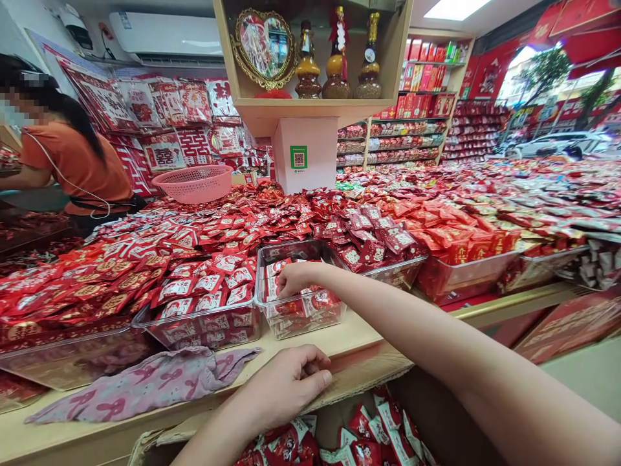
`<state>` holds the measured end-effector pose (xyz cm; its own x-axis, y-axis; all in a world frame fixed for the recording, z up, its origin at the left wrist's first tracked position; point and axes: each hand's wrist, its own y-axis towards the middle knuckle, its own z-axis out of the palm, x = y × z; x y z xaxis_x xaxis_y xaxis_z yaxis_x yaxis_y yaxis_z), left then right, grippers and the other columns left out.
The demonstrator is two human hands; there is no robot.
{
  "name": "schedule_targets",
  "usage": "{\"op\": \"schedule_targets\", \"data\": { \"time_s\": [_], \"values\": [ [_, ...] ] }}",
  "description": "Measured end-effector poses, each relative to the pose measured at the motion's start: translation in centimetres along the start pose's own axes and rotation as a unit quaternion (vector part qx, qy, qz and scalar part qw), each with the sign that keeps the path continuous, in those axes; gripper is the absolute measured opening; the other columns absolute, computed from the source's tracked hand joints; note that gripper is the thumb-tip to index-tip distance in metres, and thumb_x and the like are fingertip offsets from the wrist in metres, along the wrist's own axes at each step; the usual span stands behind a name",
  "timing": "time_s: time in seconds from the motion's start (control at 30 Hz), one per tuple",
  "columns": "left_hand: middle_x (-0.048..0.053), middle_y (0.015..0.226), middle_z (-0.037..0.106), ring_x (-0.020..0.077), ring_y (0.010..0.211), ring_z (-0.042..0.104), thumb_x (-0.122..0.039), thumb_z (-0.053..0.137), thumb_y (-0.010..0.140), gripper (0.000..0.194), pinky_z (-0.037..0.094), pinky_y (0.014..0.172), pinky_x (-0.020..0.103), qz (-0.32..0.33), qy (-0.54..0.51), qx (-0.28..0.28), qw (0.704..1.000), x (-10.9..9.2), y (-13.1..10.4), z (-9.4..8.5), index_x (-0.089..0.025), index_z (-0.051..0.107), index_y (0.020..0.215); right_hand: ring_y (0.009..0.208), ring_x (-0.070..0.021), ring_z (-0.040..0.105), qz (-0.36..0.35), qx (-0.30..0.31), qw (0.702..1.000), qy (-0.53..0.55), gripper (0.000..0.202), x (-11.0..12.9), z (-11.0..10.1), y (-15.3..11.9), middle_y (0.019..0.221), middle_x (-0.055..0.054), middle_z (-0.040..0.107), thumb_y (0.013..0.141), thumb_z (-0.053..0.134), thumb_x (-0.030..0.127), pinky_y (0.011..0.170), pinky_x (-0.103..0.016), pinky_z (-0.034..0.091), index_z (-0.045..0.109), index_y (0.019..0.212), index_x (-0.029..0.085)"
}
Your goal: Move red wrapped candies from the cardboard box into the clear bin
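My right hand point(301, 277) reaches into a clear plastic bin point(303, 323) of small red-and-white packets point(320, 299). Its fingers are curled down among them, and what they hold, if anything, is hidden. Below, my left hand point(294, 378) is loosely closed over the near edge of an open cardboard box point(361, 388), with no object showing between thumb and fingers. Inside that box lie more red-and-white packets point(366, 446), partly behind my left arm.
A pink patterned cloth point(145, 385) lies on the wooden counter edge point(349, 336). Heaped bins of red packets point(208, 291) flank the bin on both sides. Behind stand a pillar point(310, 133) with a QR code and a pink basket point(196, 184). Another person point(72, 155) is at left.
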<state>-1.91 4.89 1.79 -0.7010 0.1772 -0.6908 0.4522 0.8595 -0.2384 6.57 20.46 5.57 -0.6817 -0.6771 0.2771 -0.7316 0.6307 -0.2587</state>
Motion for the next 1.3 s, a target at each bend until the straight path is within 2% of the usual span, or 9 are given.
{"op": "schedule_targets", "data": {
  "time_s": [0.3,0.4,0.47,0.6,0.8,0.87,1.03,1.2,1.3],
  "values": [
    [-0.002,0.077,0.06,0.0128,0.069,0.051,-0.037,0.044,0.074,0.026,0.036,0.061,0.022,0.002,0.009,-0.001,1.0,0.1,0.0,0.0,-0.021,0.058,0.089,0.065,-0.0114,0.049,0.037,-0.039,0.998,0.03,0.04,-0.3,-1.1,-1.5,0.082,-0.005,0.06,0.06,0.061,0.043,0.053,-0.02,0.034,0.062,0.086,0.014],
    [-0.001,0.077,0.061,0.0135,0.069,0.052,-0.036,0.042,0.075,0.027,0.037,0.063,0.023,0.007,0.019,-0.009,1.0,0.5,0.0,0.0,-0.021,0.059,0.089,0.056,-0.0081,0.046,0.02,-0.166,0.983,0.081,0.032,0.3,-1.2,-4.6,0.068,-0.002,0.057,0.068,0.055,0.041,0.049,-0.019,0.031,0.061,0.077,0.012],
    [-0.001,0.076,0.061,0.0142,0.07,0.052,-0.036,0.042,0.075,0.028,0.037,0.064,0.023,0.013,0.02,-0.017,1.0,0.7,0.0,0.0,-0.02,0.059,0.089,0.051,-0.0059,0.045,-0.056,-0.135,0.975,0.168,0.028,1.4,-0.5,-7.9,0.063,0.0,0.056,0.074,0.048,0.038,0.047,-0.018,0.031,0.06,0.078,0.012],
    [0.0,0.083,0.063,0.0152,0.074,0.054,-0.036,0.043,0.075,0.027,0.038,0.064,0.023,0.032,0.007,-0.015,0.999,1.0,0.2,0.4,-0.021,0.059,0.09,0.05,-0.0066,0.054,-0.217,0.2,0.93,0.218,0.015,4.6,3.5,-13.5,0.062,0.002,0.061,0.073,0.048,0.02,0.047,-0.016,0.038,0.062,0.077,0.017],
    [0.002,0.083,0.064,0.0166,0.074,0.054,-0.039,0.039,0.076,0.031,0.037,0.067,0.025,0.003,0.069,-0.023,0.997,1.1,0.7,0.4,-0.021,0.06,0.09,0.067,-0.0243,0.062,-0.114,0.172,0.977,-0.055,0.024,8.2,12.7,-11.6,0.073,-0.014,0.065,0.063,0.056,0.019,0.049,-0.029,0.045,0.064,0.084,0.01],
    [0.001,0.086,0.063,0.0169,0.077,0.054,-0.039,0.039,0.077,0.031,0.037,0.069,0.026,0.002,0.072,-0.022,0.997,1.1,0.7,0.3,-0.021,0.059,0.093,0.074,-0.0283,0.061,-0.066,0.213,0.974,-0.029,0.035,8.1,16.3,-9.9,0.085,-0.017,0.064,0.06,0.056,0.016,0.052,-0.033,0.048,0.062,0.094,0.01],
    [0.001,0.089,0.063,0.0173,0.081,0.054,-0.039,0.039,0.077,0.031,0.036,0.072,0.027,0.0,0.077,-0.014,0.997,1.0,0.7,0.2,-0.022,0.059,0.092,0.098,-0.0334,0.052,0.062,0.109,0.984,0.128,0.057,6.5,24.3,-7.9,0.121,-0.019,0.044,0.064,0.053,0.022,0.069,-0.043,0.047,0.043,0.12,0.02],
    [0.001,0.09,0.062,0.0176,0.083,0.053,-0.039,0.039,0.077,0.031,0.036,0.074,0.028,0.005,0.079,-0.007,0.997,0.8,0.8,0.1,-0.022,0.059,0.093,0.092,-0.0305,0.056,0.166,0.159,0.952,0.2,0.07,5.9,25.6,-7.6,0.103,-0.015,0.058,0.053,0.058,0.015,0.069,-0.037,0.048,0.039,0.12,0.018],
    [0.001,0.089,0.062,0.0176,0.082,0.053,-0.039,0.04,0.077,0.03,0.036,0.074,0.028,0.009,0.076,-0.019,0.997,0.9,0.9,0.1,-0.022,0.059,0.092,0.08,-0.0289,0.061,0.106,0.123,0.971,0.177,0.047,6.2,24.0,-7.9,0.088,-0.01,0.064,0.055,0.059,0.021,0.057,-0.033,0.048,0.056,0.102,0.02]
  ]
}}
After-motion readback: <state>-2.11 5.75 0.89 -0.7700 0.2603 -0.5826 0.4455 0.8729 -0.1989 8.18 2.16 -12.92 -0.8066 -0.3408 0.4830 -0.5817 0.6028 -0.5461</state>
